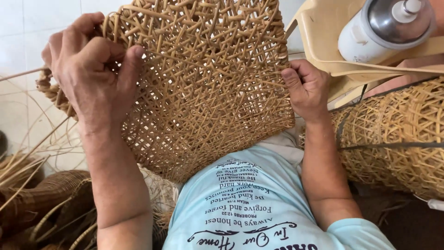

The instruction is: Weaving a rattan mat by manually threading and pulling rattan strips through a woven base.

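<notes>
White tiled floor [18, 28] behind an open-weave rattan panel [203, 88], flat, stiff and lattice-patterned, held upright above the lap. Left hand [92, 69] closed on the panel's upper left edge; right hand [307, 88] closed on its right edge. Right of the panel: a cylindrical woven basket [397, 134], a cream plastic chair [323, 32] and a white-and-steel flask [384, 28]. Below left: loose rattan strands [27, 157].
</notes>
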